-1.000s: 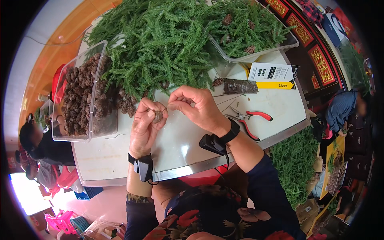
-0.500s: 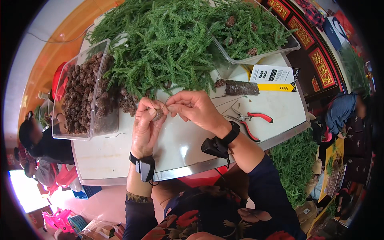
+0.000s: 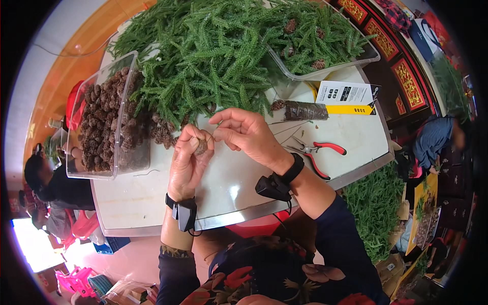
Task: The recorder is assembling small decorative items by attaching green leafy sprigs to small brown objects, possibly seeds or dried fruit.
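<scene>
Pine cone (image 3: 202, 148) in left hand (image 3: 186, 160).
Thumb and fingers pinch it; I cannot tell whether the adjacent right hand (image 3: 248, 135) pinches anything.

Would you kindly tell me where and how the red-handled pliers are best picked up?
I would grip the pliers around both red handles, probably coming from the person's right: they lie on the table with the handles splayed toward that side, while the metal nose points left.
</scene>
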